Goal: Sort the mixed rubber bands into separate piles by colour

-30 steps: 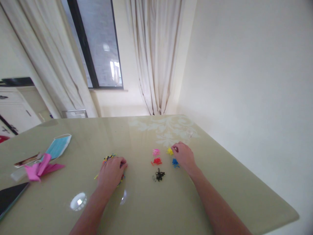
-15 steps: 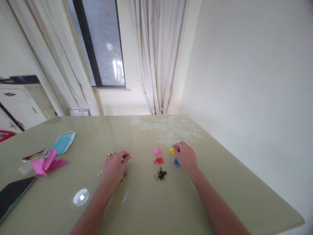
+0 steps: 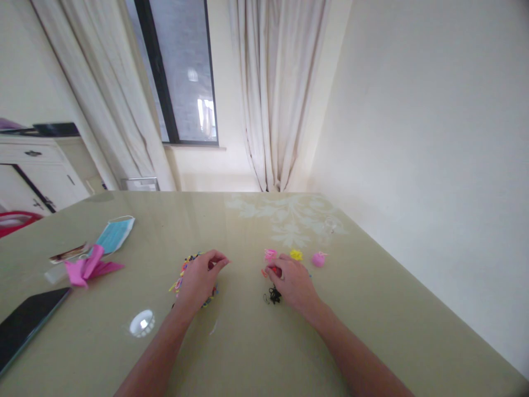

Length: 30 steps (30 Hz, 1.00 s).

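Two hands, fingertips drawn in, any hold unclear: your left hand over the mixed pile, right hand at the red pile; high wrist should spare the black pile.

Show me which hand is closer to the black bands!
The right hand. It is right beside the black bands, with its fingertips at the red ones. The left hand is farther left, over the mixed pile.
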{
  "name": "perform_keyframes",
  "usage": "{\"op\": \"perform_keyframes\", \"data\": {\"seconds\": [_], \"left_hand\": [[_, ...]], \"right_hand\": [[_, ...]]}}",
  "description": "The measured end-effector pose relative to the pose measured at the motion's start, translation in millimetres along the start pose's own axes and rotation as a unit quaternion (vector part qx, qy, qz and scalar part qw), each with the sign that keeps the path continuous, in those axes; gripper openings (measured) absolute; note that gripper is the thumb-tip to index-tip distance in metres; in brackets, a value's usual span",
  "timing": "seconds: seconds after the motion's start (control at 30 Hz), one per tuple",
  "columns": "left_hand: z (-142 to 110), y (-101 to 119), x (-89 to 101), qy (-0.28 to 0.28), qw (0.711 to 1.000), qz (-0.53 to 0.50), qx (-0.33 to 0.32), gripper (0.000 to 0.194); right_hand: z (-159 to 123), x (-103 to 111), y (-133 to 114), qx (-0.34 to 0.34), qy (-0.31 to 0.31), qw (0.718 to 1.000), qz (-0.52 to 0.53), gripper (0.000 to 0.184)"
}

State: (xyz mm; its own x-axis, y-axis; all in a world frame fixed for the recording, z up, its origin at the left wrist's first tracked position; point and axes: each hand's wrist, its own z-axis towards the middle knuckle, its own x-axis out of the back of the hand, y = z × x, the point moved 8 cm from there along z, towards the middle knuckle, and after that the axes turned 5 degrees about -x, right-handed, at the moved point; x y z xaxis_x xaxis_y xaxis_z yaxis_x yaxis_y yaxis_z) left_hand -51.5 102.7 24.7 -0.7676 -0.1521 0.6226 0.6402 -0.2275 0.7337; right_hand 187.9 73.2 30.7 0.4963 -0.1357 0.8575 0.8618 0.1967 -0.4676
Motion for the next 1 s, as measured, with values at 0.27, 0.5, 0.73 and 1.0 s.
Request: {"op": "perform_keyframes", "data": {"seconds": [0.27,0.5,0.73,1.0], "left_hand": [[-0.9,0.7,-3.6,-0.027,1.000,0.004,0.010,0.026],[-2.9,5.0,-14.4,-0.029,0.998,-0.047,-0.022,0.024],[-15.4,32.4,-47.8,-0.112,0.966,-0.228,-0.047,0.028],[-20.8,41.1,-52.9,-0.135,0.953,-0.266,-0.041,0.031]], "right_hand": [[-3.1,0.4,-3.9,0.006,0.006,1.000,0.011,0.015],[-4.4,-3.3,-8.4,0.012,0.012,0.999,0.034,0.013],[-6.7,-4.5,-19.2,0.049,0.031,0.976,0.212,0.016],[-1.8,-1.1,-10.7,-0.002,0.009,0.946,0.325,0.018]]}}
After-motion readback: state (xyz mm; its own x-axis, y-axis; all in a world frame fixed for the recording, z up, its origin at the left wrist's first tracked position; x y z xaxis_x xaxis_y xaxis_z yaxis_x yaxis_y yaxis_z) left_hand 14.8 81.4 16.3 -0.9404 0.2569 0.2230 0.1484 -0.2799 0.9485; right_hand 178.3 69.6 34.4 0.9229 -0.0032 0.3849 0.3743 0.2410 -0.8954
